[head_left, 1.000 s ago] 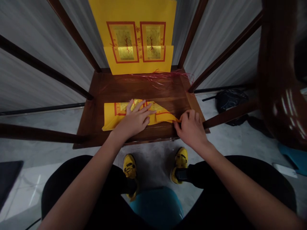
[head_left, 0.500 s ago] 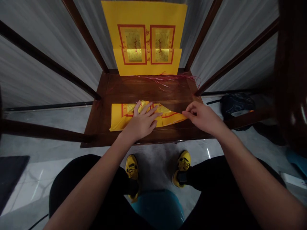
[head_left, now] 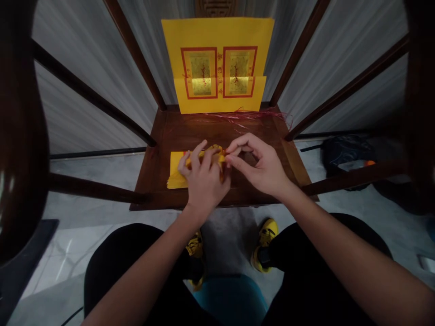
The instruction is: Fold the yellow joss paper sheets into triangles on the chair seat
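On the wooden chair seat lies yellow joss paper (head_left: 177,170) with red and gold print, its right part folded up and over toward the left. My left hand (head_left: 206,179) rests on it, fingers spread and slightly bent, covering much of the fold. Pinched between thumb and forefinger, the folded paper's right edge is held by my right hand (head_left: 260,165), close beside the left fingertips. The paper between the two hands is partly hidden.
More yellow joss paper (head_left: 217,34) with two red-framed gold squares leans upright at the back of the seat (head_left: 193,131). Thin red strings (head_left: 244,116) lie before it. Dark chair bars (head_left: 91,99) flank both sides. A dark bag (head_left: 343,156) sits on the floor at right.
My right hand has moved left, folding the paper's right end over toward my left hand. My left fingers are more bent now. The whole view has shifted slightly.
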Demonstrator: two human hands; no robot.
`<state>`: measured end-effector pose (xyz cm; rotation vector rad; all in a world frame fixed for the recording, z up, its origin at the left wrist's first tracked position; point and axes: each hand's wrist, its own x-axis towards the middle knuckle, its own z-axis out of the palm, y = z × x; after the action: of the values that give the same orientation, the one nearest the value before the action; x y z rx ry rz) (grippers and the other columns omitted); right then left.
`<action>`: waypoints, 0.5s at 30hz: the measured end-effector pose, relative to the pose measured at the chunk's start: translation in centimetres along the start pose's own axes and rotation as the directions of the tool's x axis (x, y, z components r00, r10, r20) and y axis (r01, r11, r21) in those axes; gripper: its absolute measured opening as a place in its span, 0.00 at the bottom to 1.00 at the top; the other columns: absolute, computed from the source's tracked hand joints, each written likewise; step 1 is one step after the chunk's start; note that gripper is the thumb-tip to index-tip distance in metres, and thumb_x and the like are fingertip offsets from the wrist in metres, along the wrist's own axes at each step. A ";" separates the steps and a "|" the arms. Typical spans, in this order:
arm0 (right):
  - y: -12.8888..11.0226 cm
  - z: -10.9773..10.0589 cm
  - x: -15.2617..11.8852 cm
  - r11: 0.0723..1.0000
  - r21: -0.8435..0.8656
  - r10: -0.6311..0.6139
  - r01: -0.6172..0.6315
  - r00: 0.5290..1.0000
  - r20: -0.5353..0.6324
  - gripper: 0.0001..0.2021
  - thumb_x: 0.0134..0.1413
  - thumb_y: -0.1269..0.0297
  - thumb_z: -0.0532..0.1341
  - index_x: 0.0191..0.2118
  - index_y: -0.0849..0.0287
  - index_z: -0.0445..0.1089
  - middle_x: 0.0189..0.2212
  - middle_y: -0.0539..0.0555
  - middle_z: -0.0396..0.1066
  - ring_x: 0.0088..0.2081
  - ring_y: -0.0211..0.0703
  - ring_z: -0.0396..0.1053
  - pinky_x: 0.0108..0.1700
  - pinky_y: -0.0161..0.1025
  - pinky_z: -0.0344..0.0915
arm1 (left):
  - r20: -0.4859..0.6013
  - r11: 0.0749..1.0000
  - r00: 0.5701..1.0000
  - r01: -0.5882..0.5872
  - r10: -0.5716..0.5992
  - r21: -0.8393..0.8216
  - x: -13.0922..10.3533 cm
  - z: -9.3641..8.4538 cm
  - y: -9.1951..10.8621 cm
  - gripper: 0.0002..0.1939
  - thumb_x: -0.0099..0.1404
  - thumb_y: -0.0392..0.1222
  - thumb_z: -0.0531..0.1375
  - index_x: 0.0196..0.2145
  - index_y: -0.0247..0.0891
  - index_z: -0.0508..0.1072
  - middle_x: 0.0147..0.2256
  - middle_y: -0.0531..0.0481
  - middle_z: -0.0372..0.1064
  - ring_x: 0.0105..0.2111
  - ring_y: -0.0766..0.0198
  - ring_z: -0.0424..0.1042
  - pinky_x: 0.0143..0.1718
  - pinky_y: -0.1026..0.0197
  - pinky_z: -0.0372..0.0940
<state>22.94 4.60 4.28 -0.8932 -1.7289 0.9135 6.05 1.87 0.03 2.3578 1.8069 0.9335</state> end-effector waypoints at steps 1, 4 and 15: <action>0.6 0.4 0.1 0.999 -0.039 -0.022 0.020 0.999 -0.045 0.13 0.71 0.48 0.66 0.45 0.51 0.71 0.38 0.50 0.75 0.39 0.44 0.76 0.48 0.44 0.73 | -0.018 0.999 0.999 0.035 -0.035 0.000 -0.1 -0.4 -0.5 0.16 0.78 0.45 0.57 0.59 0.45 0.77 0.63 0.43 0.76 0.76 0.38 0.55 0.74 0.26 0.39; 3.3 2.1 -0.1 0.982 -0.187 -0.021 0.001 0.995 -0.101 0.11 0.75 0.51 0.60 0.51 0.52 0.71 0.47 0.56 0.75 0.48 0.47 0.74 0.53 0.47 0.73 | -0.105 0.993 0.988 0.119 -0.116 0.016 -0.8 -1.9 -2.3 0.14 0.78 0.45 0.58 0.55 0.46 0.78 0.60 0.45 0.78 0.74 0.37 0.58 0.73 0.24 0.40; 9.1 6.2 -0.4 0.902 -0.146 0.386 -0.406 0.911 -0.147 0.28 0.65 0.53 0.67 0.65 0.61 0.67 0.56 0.65 0.79 0.57 0.56 0.76 0.62 0.57 0.72 | -0.068 0.860 0.931 0.300 -0.358 -0.413 -3.2 -3.5 -7.4 0.10 0.75 0.45 0.57 0.40 0.41 0.77 0.46 0.46 0.77 0.51 0.53 0.78 0.58 0.48 0.74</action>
<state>18.70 7.27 -5.54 -1.4253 -1.5700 0.9591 -2.57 0.31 -1.20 1.7126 1.7779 1.2941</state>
